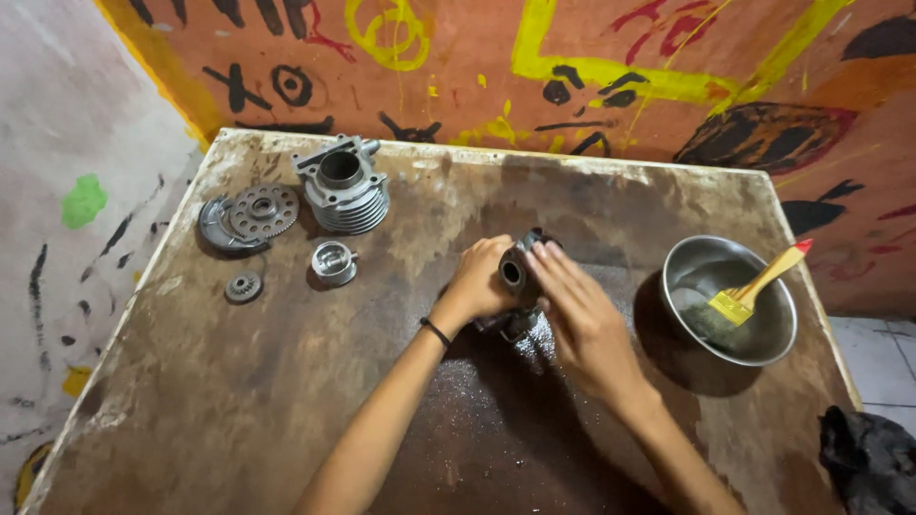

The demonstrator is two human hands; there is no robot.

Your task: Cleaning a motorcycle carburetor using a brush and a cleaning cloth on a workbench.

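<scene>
Both hands meet at the middle of the stained worktop (286,401): the left hand (480,281) is closed around a dark metal part (515,272) with a round opening, while the right hand (580,319) lies flat against it, fingers straight. The part looks wet, though glare makes that uncertain. A steel bowl (759,348) holding a brush (754,286) sits just right; a finned cylinder (345,191) and gears (260,212) lie well apart, upper left.

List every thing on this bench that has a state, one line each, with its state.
Dark metal part: gripped in left hand, right hand laid over it.
Finned engine cylinder: upright, bore up.
Piston: lying on the table, untouched.
Large gear: flat.
Small gear: flat.
Steel bowl: upright, holds liquid.
Paintbrush: bristles in bowl, handle on rim.
</scene>
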